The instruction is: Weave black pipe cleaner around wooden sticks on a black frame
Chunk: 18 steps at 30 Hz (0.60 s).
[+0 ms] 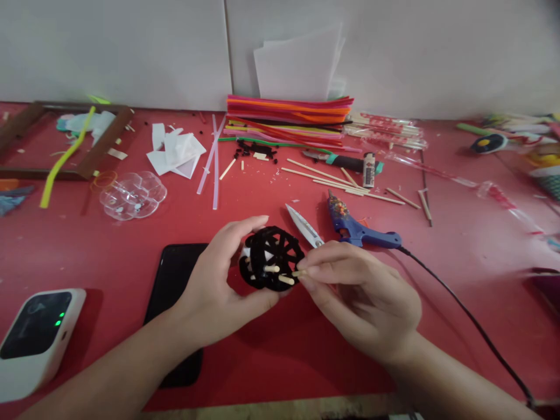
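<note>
My left hand (pixel 214 286) is wrapped round a small black fuzzy craft piece (pixel 280 242), its spoked, wheel-like face turned up. Bits of white show inside it, and short pale wooden pegs (pixel 286 280) stick out of its near side. At its right edge, my right hand (pixel 370 300) pinches a short piece of wooden stick (pixel 298 273) between thumb and fingers. Whether that piece touches the black rim I cannot tell. Just beyond my right hand lie the scissors (pixel 304 226), their handles hidden, and a blue glue gun (pixel 354 229).
A black phone (pixel 175 280) lies under my left forearm, beside a white device (pixel 65 326). Farther back are pipe cleaners (pixel 289 111), wooden sticks (pixel 336 181), pliers (pixel 345 163), paper pieces (pixel 184 151) and a clear flower-shaped tray (pixel 133 195). The glue gun's cord (pixel 459 315) runs down the right side.
</note>
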Motion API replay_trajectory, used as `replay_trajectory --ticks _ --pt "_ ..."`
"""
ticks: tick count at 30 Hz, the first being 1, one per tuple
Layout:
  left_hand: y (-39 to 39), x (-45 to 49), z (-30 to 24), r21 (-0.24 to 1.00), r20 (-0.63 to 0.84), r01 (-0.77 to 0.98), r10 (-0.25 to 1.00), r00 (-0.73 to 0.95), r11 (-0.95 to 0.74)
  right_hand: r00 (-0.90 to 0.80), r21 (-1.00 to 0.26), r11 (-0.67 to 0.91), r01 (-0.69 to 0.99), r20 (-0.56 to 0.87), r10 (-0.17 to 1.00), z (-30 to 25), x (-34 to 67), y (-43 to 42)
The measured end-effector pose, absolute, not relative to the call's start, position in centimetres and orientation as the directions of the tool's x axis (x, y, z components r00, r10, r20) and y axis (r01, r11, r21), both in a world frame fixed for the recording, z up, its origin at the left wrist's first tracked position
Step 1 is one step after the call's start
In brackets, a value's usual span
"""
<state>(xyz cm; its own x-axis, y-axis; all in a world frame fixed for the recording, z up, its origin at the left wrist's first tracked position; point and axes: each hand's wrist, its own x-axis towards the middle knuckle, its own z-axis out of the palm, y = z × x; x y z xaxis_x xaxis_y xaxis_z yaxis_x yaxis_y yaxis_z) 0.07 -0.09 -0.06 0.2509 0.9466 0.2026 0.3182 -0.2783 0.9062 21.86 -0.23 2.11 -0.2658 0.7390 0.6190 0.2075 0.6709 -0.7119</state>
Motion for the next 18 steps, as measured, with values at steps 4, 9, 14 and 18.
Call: replay_trajectory --ticks 4,9,14,18 --pt "-0.24 0.11 -0.03 0.91 0.218 0.3 0.945 0.242 -0.287 -0.294 -0.691 0.691 0.213 0.629 0.72 2.42 21.87 -0.16" --pt "-0.1 0.17 0.08 0.902 0.239 0.302 0.939 0.248 -0.309 -0.32 -0.665 0.712 0.225 0.64 0.698 2.58 22.01 -0.25" --pt "0.04 0.18 0.15 0.884 0.281 0.305 0.924 0.261 -0.355 -0.324 -0.661 0.715 0.228 0.641 0.696 2.59 22.09 -0.3" --pt "0.01 0.15 0.22 0.884 0.295 0.293 0.921 0.255 -0.364 -0.325 -0.664 0.715 0.218 0.641 0.695 2.6 22.04 -0.24"
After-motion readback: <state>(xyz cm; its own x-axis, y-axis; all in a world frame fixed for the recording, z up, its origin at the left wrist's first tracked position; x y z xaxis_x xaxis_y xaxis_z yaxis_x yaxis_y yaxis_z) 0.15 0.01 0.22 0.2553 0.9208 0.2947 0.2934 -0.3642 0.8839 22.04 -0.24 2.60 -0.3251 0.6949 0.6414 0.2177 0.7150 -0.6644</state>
